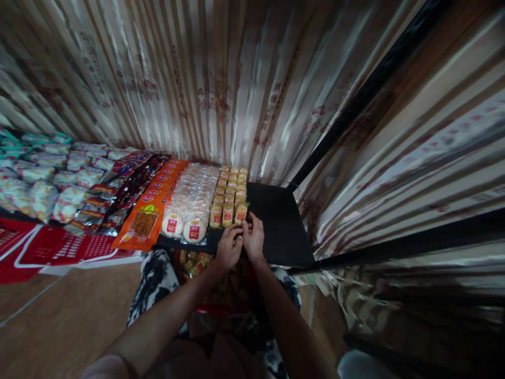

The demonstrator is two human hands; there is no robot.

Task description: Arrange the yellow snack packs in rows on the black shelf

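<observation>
Small yellow-wrapped snack packets (228,213) with red labels stand in three rows on a black shelf (278,223). My right hand (253,235) is closed at the front right packet (241,213), its index finger along the packet's right side and its thumb near the front. Beside it, my left hand (230,246) has its fingers bent together at the front of the rows. Whatever those left fingers hold, if anything, is hidden. Below my hands, between my knees, a red container (221,308) holds more yellow packets (197,263), partly covered by my forearms.
Left of the rows lie clear-wrapped round white crackers (193,230), an orange snack bag (142,221), dark red packs (132,176) and white bags (71,202). A red basket (79,247) sits at the left. Printed sheeting (236,89) and black frame bars (355,105) stand behind and right.
</observation>
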